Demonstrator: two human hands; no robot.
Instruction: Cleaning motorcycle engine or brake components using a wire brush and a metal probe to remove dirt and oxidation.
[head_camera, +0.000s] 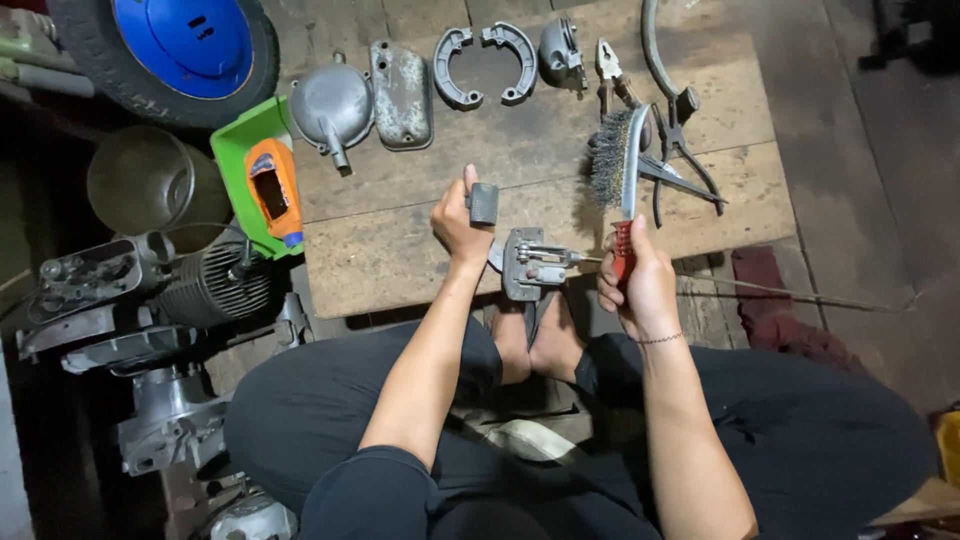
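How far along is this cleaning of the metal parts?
Done: cannot tell. In hand: the left hand grips a small grey part; the right hand holds a wire brush, not touching it. Left: the dull cover and brake shoes lie apart on the board.

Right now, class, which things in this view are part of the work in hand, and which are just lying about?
In hand:
- wire brush, held by the right hand
- small dark block, held by the left hand
- metal part between the hands

Lying about:
- brake shoes
- two grey metal covers
- pliers
- blue-hubbed wheel
- green tray
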